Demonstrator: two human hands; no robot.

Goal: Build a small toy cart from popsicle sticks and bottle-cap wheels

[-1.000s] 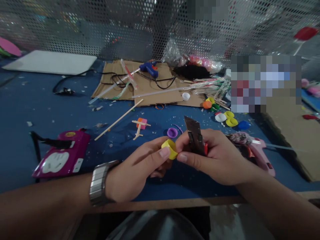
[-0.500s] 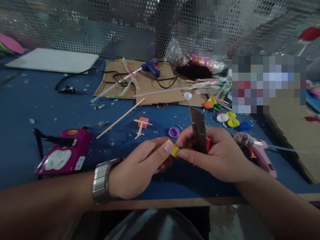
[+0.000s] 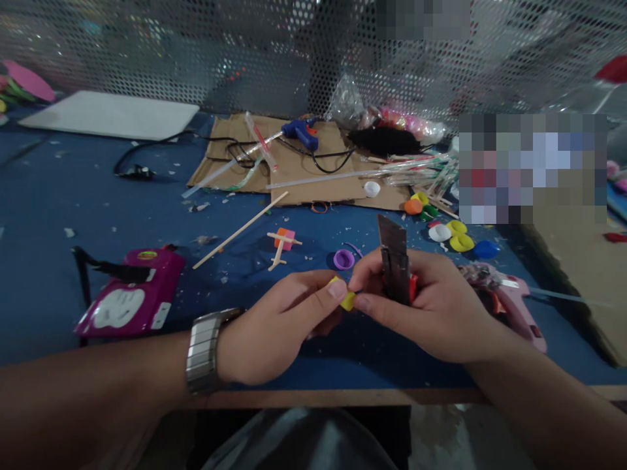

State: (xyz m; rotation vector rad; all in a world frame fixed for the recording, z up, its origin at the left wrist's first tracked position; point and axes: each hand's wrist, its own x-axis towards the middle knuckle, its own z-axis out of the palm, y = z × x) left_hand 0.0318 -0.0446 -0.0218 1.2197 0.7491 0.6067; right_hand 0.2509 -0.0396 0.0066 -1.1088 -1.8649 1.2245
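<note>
The blue table (image 3: 73, 196) fills the frame, littered with scraps. At lower centre the left hand (image 3: 274, 326) and right hand (image 3: 435, 307) meet. The right is closed round a utility knife (image 3: 394, 267), blade pointing up. The left pinches a small yellow cap (image 3: 347, 300), and no cut is visible on it.

your yellow cap (image 3: 347, 300) is small and plastic, mostly hidden, pinched between the fingertips of your left hand (image 3: 279, 326) and your right hand (image 3: 435, 307). your utility knife (image 3: 394, 267) stands nearly upright in the right hand's grip, grey blade pointing up, a bit of red body showing, just beside the cap.
</note>
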